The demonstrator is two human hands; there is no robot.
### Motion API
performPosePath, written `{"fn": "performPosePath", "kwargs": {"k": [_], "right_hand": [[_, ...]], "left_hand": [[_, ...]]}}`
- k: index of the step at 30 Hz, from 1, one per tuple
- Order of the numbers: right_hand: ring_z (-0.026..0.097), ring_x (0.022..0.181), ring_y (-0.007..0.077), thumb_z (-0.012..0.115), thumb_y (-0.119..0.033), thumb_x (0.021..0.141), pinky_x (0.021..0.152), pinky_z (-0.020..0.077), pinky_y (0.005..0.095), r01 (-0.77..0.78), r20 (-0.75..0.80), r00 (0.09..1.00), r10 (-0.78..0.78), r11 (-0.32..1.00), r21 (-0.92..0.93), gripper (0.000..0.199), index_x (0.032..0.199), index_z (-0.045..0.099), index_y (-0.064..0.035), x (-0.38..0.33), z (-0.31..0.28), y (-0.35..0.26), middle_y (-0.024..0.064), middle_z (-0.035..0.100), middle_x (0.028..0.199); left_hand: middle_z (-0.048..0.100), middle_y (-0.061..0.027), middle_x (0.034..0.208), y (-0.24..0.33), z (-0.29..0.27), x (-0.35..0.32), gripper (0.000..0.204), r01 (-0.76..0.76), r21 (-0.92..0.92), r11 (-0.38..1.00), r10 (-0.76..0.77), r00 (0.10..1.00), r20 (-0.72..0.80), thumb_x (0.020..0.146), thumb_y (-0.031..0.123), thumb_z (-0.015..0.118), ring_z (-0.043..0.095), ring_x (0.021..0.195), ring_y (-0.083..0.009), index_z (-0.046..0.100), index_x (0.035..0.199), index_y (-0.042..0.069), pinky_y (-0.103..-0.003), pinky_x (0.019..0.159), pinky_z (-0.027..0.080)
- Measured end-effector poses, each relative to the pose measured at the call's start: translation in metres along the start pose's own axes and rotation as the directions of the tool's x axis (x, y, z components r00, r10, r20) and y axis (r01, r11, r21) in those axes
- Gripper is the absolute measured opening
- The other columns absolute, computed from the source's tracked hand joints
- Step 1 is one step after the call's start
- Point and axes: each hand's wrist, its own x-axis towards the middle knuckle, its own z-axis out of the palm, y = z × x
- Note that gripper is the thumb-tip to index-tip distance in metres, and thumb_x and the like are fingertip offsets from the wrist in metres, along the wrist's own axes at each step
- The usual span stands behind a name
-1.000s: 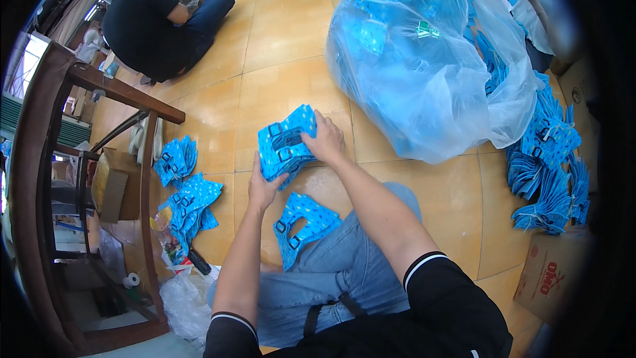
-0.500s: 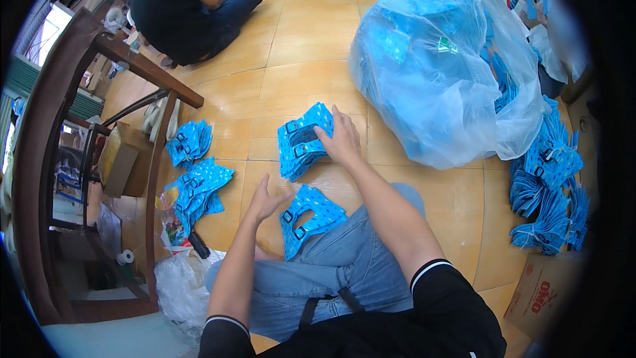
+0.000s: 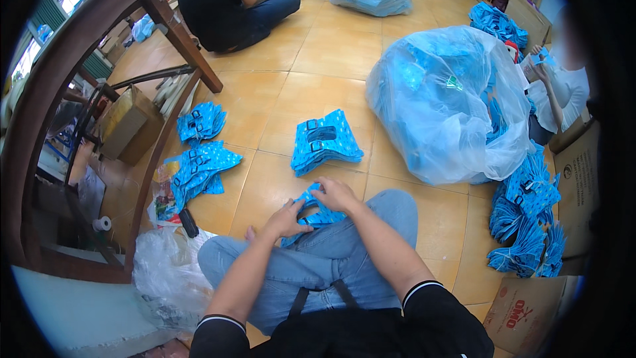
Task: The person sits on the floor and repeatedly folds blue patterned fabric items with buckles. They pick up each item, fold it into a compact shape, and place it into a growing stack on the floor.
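A small blue patterned fabric piece with a cut-out middle lies at my crossed legs. My left hand grips its left side, fingers bent onto the cloth. My right hand pinches its upper right edge; the fingertips partly cover the cloth. Just beyond my hands, a stack of like blue pieces with black buckles rests flat on the tiled floor, touched by neither hand.
Two blue piles lie left, by a wooden frame. A big clear bag of blue pieces stands right, near bundled pieces and a cardboard box. One person sits far left, another far right.
My right hand has let go of the farther stack and come back toward me onto the nearer piece. My left hand has lowered onto that piece too. The view has shifted slightly.
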Motion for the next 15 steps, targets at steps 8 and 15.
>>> {"fn": "performPosePath", "kwargs": {"k": [8, 15], "right_hand": [[0.058, 0.107, 0.0362, 0.053, -0.040, 0.089, 0.091, 0.0456, 0.0441, -0.037, -0.042, 0.999, 0.035, 0.998, -0.044, 0.042, 0.115, 0.061, -0.0078, 0.008, 0.010, 0.006, 0.0195, 0.062, 0.113], [0.065, 0.082, 0.0283, 0.057, -0.028, 0.091, 0.073, 0.0507, 0.0375, 0.184, -0.541, 0.840, -0.046, 0.962, 0.203, 0.029, 0.108, 0.064, -0.0044, 0.007, -0.007, -0.006, 0.0158, 0.065, 0.097]], "left_hand": [[0.066, -0.0183, 0.096, 0.025, -0.029, -0.023, 0.037, 0.015, -0.011, 1.000, -0.016, 0.996, -0.085, 0.077, 0.028, 0.070, 0.064, 0.088, -0.0331, 0.065, 0.108, 0.009, -0.041, 0.076, 0.050], [0.067, -0.0111, 0.094, 0.023, -0.124, -0.043, 0.032, -0.142, -0.246, 0.959, 0.071, 0.959, -0.275, 0.080, 0.021, 0.070, 0.064, 0.082, -0.0204, 0.064, 0.107, 0.004, -0.033, 0.069, 0.050]]}}
